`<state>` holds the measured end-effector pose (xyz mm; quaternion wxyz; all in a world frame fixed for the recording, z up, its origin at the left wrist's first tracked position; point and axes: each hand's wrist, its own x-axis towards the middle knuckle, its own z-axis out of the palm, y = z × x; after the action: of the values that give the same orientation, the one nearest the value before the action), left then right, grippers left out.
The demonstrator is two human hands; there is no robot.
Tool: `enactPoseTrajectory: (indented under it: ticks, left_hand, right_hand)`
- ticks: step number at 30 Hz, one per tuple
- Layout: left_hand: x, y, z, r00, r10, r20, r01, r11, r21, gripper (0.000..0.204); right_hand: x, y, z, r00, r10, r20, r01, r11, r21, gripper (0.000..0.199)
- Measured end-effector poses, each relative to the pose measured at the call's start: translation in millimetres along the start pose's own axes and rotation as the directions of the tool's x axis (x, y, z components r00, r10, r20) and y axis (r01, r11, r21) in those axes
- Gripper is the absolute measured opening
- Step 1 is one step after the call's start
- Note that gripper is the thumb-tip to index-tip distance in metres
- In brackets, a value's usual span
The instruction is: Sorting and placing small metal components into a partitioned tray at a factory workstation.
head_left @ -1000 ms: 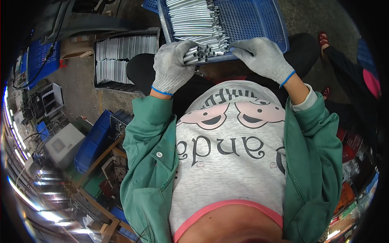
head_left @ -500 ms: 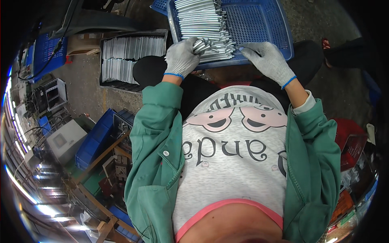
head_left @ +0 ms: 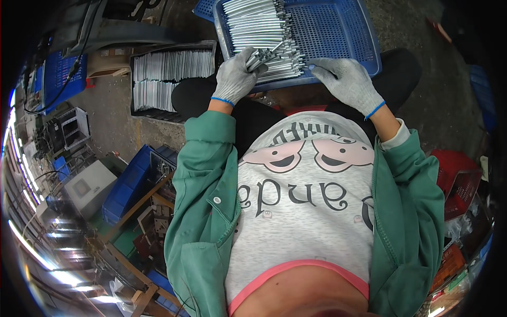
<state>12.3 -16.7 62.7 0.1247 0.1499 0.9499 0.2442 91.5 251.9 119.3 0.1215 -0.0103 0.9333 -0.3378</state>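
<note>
My left hand, in a grey knit glove with a blue cuff edge, is closed around a small bunch of short silver metal tubes. It is over the near left corner of a blue plastic basket. Rows of similar tubes lie stacked crosswise in the basket's left part. My gloved right hand reaches over the basket's near edge, thumb and forefinger tips close together by the ends of the stacked tubes. Whether anything small is between those tips cannot be made out.
A black crate with two rows of metal tubes stands on the floor to the left. Farther left are another blue basket and a pale box. A red plastic crate is at the right. My knees flank the basket.
The tubes in my left hand have tilted and fanned out a little, and that hand has shifted slightly left. My right hand has barely moved. A person's leg at the right has shifted.
</note>
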Motion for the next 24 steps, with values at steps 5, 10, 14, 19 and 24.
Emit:
enactPoseTrajectory:
  ticks: [5, 10, 14, 19, 24]
  left_hand:
    - [-10, 0, 0, 0.988, 0.127, -0.088, -0.138, 0.982, -0.130, 0.046]
    - [-17, 0, 1, 0.968, 0.189, -0.167, -0.210, 0.971, -0.118, 0.046]
    - [-18, 10, -6, 0.939, 0.288, -0.189, -0.302, 0.952, -0.049, 0.045]
    - [-18, 19, -4, 0.929, 0.281, -0.243, -0.307, 0.949, -0.075, 0.041]
    - [-26, 35, -17, 0.925, 0.309, -0.221, -0.272, 0.945, 0.182, 0.035]
  right_hand:
    - [-1, -5, 5, 0.978, -0.187, -0.095, 0.178, 0.980, -0.090, 0.027]
    - [0, -8, 7, 0.979, -0.203, -0.035, 0.194, 0.965, -0.177, 0.025]
    - [2, -9, 4, 0.980, -0.197, -0.020, 0.191, 0.967, -0.170, 0.027]
    - [4, -8, 2, 0.991, -0.135, 0.010, 0.133, 0.965, -0.227, 0.027]
    - [-2, -19, -6, 0.985, -0.172, 0.023, 0.172, 0.951, -0.255, 0.024]
